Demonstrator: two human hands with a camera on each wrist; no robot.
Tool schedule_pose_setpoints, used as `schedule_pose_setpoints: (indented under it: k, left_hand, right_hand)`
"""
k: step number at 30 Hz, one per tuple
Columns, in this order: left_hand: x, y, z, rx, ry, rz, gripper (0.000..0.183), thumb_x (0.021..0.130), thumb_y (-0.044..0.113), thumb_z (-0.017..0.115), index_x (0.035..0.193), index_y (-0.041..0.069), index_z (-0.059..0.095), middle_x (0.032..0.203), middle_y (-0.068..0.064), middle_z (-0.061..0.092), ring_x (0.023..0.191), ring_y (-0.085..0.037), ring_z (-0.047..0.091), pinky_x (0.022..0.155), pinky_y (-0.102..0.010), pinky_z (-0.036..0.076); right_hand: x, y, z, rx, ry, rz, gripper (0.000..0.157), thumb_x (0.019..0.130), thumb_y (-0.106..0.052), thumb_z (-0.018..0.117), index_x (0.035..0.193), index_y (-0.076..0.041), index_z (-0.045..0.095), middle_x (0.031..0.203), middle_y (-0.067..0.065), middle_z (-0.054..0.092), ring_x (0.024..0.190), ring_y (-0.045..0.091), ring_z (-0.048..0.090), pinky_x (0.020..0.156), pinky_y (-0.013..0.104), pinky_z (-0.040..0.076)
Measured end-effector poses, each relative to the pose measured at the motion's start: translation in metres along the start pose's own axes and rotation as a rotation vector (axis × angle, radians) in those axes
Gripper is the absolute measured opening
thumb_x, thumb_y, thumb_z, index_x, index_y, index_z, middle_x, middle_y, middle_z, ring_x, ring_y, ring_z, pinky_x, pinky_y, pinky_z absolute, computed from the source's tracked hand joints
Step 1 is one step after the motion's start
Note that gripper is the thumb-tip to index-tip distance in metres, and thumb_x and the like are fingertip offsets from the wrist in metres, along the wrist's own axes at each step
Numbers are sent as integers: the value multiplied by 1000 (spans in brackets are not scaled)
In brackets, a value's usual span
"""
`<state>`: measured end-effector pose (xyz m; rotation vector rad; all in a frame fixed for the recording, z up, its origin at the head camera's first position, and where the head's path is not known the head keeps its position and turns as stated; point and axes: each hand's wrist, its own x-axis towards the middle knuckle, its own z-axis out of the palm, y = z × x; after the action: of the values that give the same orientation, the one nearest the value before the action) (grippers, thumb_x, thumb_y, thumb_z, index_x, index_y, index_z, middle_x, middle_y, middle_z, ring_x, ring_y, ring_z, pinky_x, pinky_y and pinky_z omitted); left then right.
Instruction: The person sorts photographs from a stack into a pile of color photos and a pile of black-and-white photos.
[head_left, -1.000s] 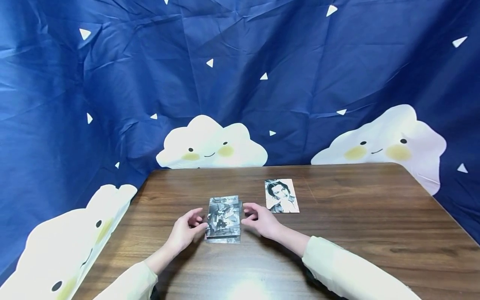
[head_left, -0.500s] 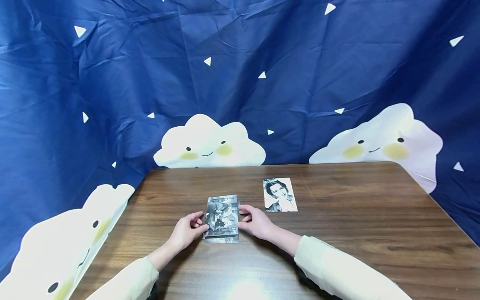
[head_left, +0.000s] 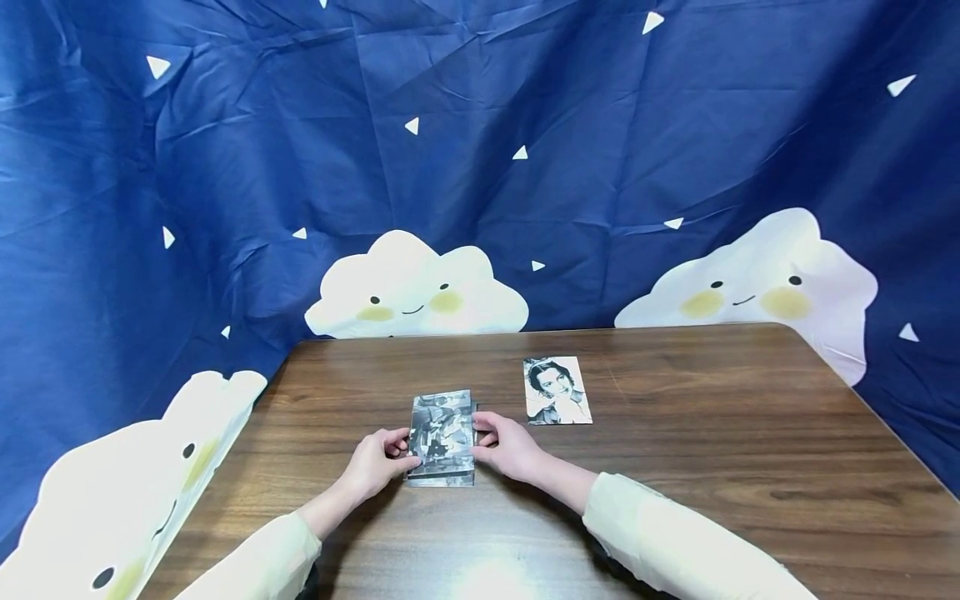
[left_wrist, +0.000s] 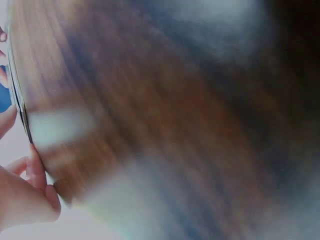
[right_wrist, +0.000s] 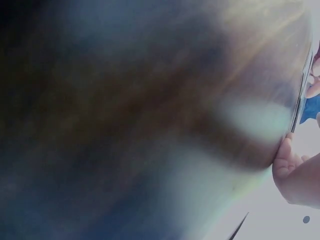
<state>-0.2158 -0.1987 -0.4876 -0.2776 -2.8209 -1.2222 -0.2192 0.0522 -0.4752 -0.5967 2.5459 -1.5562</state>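
A small stack of black-and-white photo cards (head_left: 441, 433) lies on the wooden table in the head view, its lower cards sticking out at the near and right sides. My left hand (head_left: 378, 458) grips the left side, thumb over the edge of the top card and the other fingers bent beside it. At the right side, my right hand (head_left: 510, 448) holds the edge between thumb and fingers. Both wrist views are blurred; the stack shows there edge-on as a thin dark line (left_wrist: 19, 100), with fingers at its two ends.
A single black-and-white portrait card (head_left: 557, 391) lies farther back, right of the stack. The brown wooden table (head_left: 712, 433) reaches to a blue curtain (head_left: 480, 108) with white clouds behind and at the left.
My right hand has moved left from beside the stack to its right edge. My left thumb has come onto the top card. The view has shifted slightly.
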Motion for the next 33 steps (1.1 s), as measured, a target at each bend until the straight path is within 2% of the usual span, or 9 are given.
schedule_pose_setpoints:
  k: [6,12,24,33]
  left_hand:
    - [-1,1,0,32,-8,9,51,71,10,85,116,-7,66,82,2,60,78,-15,56,73,-30,46]
    - [-3,4,1,17,-5,16,52,71,10,85,116,-8,66,82,2,61,77,-16,57,73,-30,47]
    - [-4,6,4,-8,14,-16,52,69,7,85,114,-11,65,81,0,63,76,-15,57,70,-26,46]
    - [-6,8,4,-22,23,-39,53,69,7,85,116,-9,65,82,1,64,77,-15,58,71,-27,46]
  right_hand:
    - [-2,-2,-1,5,-6,-3,53,85,-2,71,131,11,49,123,26,60,93,29,64,83,36,51]
    - [-2,-4,-1,48,-3,8,52,87,-4,67,132,11,48,124,26,60,100,27,64,91,41,48]
    - [-4,-7,1,-26,4,-3,50,89,-8,65,134,8,50,124,27,59,113,30,60,100,45,42]
    - [-5,-8,1,-19,30,-24,48,89,-7,67,132,7,52,127,26,58,98,23,66,93,41,48]
